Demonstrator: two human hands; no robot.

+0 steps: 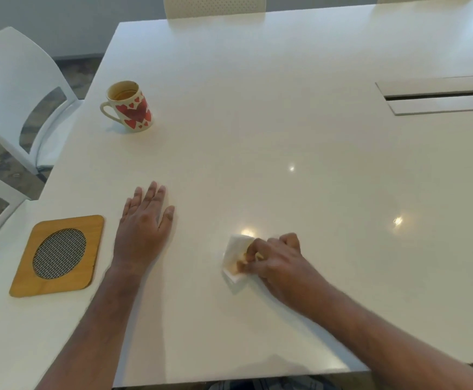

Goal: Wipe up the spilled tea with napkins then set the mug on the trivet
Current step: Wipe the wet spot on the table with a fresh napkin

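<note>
Both hands are on the table [258,94]: my right hand [274,260] is bunched around a napkin [236,254], fingers curled, pressing it down near the front edge; my left hand [145,220] lies flat, palm down, fingers spread, gripping nothing, just bracing me.

Napkin's white w/ a tan-brown stain where my fingertips pinch it, so it's taken up tea. Can't make out any puddle left around it; surface is glossy w/ light reflections, so a thin film could be hiding there.

Step in hand, I'd say: wiping, prob near the end of it.

Mug [128,106] w/ red hearts stands upright at the far left of the table, handle pointing left, well apart from both hands; some tea seems to be left inside. Trivet [58,256], wooden w/ a round mesh center, sits at the near left, just beside my left hand, nothing on it.

Next move, as I judge it: check the spot's dry, put the napkin aside, then reach for the mug by its handle. Left hand's closer. Needs a level carry so the rest doesn't slosh, then set it down centered on the mesh.
</note>
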